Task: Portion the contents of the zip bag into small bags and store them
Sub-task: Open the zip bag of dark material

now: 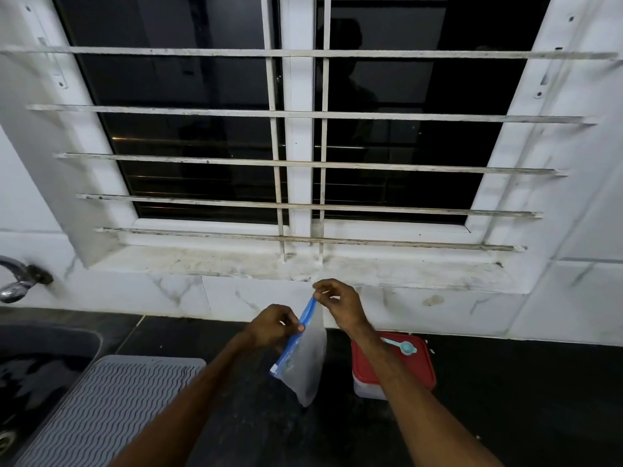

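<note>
A clear zip bag (308, 365) with a blue zip strip hangs tilted above the dark counter. My left hand (273, 326) pinches the blue strip near its middle. At the strip's upper end, my right hand (338, 305) pinches the corner. The bag looks mostly see-through; I cannot make out its contents. Behind my right forearm stands a box with a red lid (418, 369), and a light blue spoon (403, 346) lies on that lid.
A grey ribbed drying mat (111, 406) lies at the front left, beside a dark sink (40, 362) with a metal tap (15, 281). The black counter (526, 399) runs to the right. A barred window with a stained sill (303, 264) faces me.
</note>
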Available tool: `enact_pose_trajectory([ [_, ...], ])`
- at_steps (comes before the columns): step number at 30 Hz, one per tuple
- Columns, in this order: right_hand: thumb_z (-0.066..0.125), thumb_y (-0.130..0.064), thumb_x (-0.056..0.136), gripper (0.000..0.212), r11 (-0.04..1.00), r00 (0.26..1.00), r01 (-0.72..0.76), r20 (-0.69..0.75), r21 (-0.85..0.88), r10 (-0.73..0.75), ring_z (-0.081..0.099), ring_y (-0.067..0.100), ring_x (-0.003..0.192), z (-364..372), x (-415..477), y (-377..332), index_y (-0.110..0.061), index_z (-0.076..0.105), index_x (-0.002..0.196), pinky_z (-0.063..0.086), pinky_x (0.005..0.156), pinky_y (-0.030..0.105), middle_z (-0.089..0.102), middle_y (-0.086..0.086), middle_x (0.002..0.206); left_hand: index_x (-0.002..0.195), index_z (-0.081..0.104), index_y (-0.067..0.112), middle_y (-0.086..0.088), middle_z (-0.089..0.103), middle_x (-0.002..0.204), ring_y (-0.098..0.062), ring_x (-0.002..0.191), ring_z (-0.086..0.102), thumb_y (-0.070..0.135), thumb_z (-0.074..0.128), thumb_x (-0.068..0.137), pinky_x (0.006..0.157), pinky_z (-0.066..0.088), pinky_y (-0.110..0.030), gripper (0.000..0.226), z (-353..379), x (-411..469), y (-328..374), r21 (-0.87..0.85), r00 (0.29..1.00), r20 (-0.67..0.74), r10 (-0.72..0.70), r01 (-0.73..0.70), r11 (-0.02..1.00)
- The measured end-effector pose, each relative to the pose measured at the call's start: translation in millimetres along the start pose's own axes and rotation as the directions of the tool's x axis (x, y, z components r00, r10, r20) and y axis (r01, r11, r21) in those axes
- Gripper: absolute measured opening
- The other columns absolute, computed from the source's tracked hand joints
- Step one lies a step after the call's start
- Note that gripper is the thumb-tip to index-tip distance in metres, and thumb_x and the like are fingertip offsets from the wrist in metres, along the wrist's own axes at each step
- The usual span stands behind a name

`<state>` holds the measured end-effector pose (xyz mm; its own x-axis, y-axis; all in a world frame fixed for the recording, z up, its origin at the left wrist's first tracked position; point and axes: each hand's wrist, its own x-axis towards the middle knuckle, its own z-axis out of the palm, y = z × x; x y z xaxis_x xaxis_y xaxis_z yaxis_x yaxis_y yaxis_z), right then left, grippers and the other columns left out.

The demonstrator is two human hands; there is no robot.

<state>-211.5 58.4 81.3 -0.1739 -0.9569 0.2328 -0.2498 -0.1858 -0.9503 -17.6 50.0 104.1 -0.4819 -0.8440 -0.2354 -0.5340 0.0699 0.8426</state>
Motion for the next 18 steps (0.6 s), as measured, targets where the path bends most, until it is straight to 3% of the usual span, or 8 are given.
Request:
enact_pose_trajectory([
  [3,0.073,-0.023,0.087,0.020,0.993,0.987,-0.072,-0.148,-0.096,0.057,0.061,0.009,0.083,6,-1,-1,-0.011,0.065,0.101,0.045,0.068,0.009,0.066,-0.001,0.097,0.088,0.068,0.004,-0.010,0.066,0.086,-0.020,0.075,0.063,0.027,0.075,0.085,0.059,0.053,-0.023,0.024,6,1,2,-0.072,0.989,-0.141,-0.046,0.036,0.997],
  [6,0.066,-0.035,0.091,0.025,0.973,0.974,-0.165,-0.185,-0.161,0.135,0.056,0.009,0.069,12,-7,-6,-0.012,0.058,0.086,0.047,0.064,0.017,0.062,0.000,0.081,0.082,0.066,-0.002,-0.012,0.064,0.078,-0.022,0.073,0.063,0.019,0.075,0.085,0.059,0.053,-0.029,0.023,9,0,4,-0.209,0.976,-0.206,-0.071,0.027,0.978],
  [8,0.062,-0.040,0.093,0.032,0.964,0.971,-0.238,-0.069,-0.122,0.231,0.059,0.013,0.065,15,-12,-7,-0.011,0.058,0.081,0.056,0.064,0.030,0.064,0.003,0.074,0.082,0.064,-0.005,-0.014,0.062,0.076,-0.023,0.070,0.063,0.012,0.071,0.088,0.055,0.055,-0.032,0.020,10,-3,5,-0.280,0.978,-0.199,-0.069,0.010,0.960],
  [11,0.066,-0.038,0.092,0.029,0.964,0.955,-0.248,0.144,-0.093,0.260,0.070,0.020,0.077,19,-19,-5,-0.010,0.068,0.084,0.062,0.070,0.034,0.071,0.007,0.081,0.086,0.062,-0.005,-0.012,0.063,0.074,-0.020,0.066,0.065,0.009,0.066,0.091,0.049,0.054,-0.031,0.016,15,-10,7,-0.345,0.979,-0.177,-0.103,0.037,0.938],
  [15,0.073,-0.024,0.087,0.014,0.974,0.962,-0.203,0.166,-0.100,0.217,0.072,0.023,0.077,24,-22,-6,-0.018,0.069,0.076,0.061,0.068,0.032,0.073,0.006,0.079,0.092,0.062,-0.005,-0.016,0.068,0.084,-0.026,0.077,0.071,0.010,0.066,0.092,0.054,0.059,-0.040,0.016,15,-13,3,-0.383,0.978,-0.150,-0.143,0.076,0.921],
  [18,0.070,-0.019,0.090,0.011,0.965,0.945,-0.234,0.206,-0.117,0.254,0.068,0.015,0.064,23,-21,-12,-0.009,0.072,0.086,0.060,0.063,0.026,0.070,0.005,0.073,0.098,0.064,-0.002,-0.016,0.066,0.092,-0.026,0.080,0.067,0.014,0.060,0.096,0.054,0.058,-0.036,0.017,13,-15,3,-0.340,0.978,-0.141,-0.151,0.095,0.935],
])
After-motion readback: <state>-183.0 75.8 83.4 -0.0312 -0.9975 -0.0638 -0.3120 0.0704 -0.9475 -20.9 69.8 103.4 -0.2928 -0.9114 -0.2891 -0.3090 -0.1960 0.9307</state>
